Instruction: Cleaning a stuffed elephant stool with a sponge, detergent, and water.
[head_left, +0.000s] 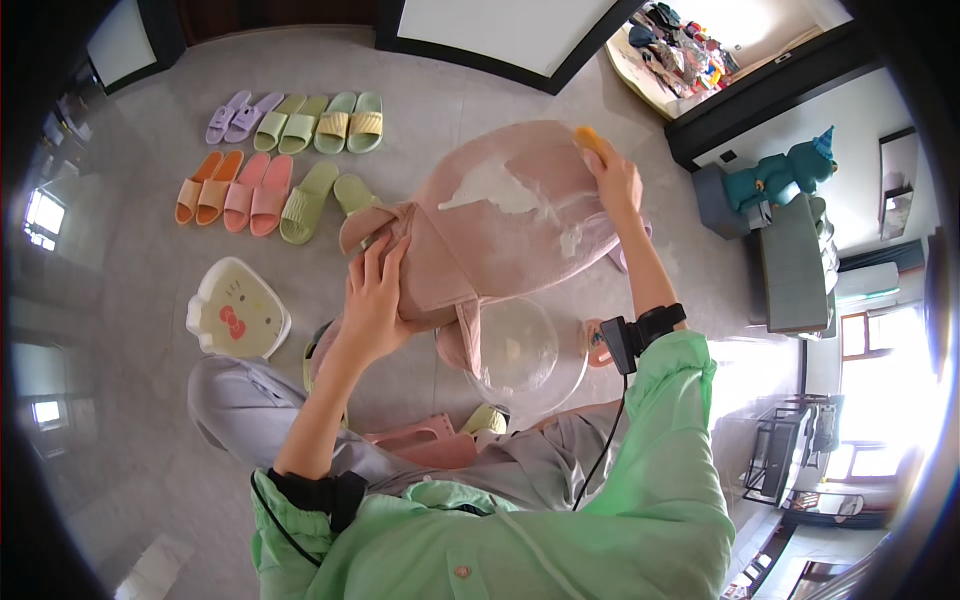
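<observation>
A large, rounded pink fabric-covered object (457, 255) with flaps rises in front of me, above the floor. White foam (491, 187) is smeared in patches over its upper face. My left hand (379, 296) presses and grips the folded fabric at its left end. At the far right edge, my right hand (616, 180) holds a small yellow-orange scrubber (587, 138) against the fabric; its exact kind is hard to tell. A clear plastic basin (525, 352) lies below, partly hidden by the pink object and my lap.
Several pairs of slippers (298, 135) stand in two rows at the far left. A white basin with a red bow (240, 315) sits at left. A pink plastic stool (427, 442) is under me. A teal bear figure (780, 176) and a grey-green cabinet (795, 270) stand right.
</observation>
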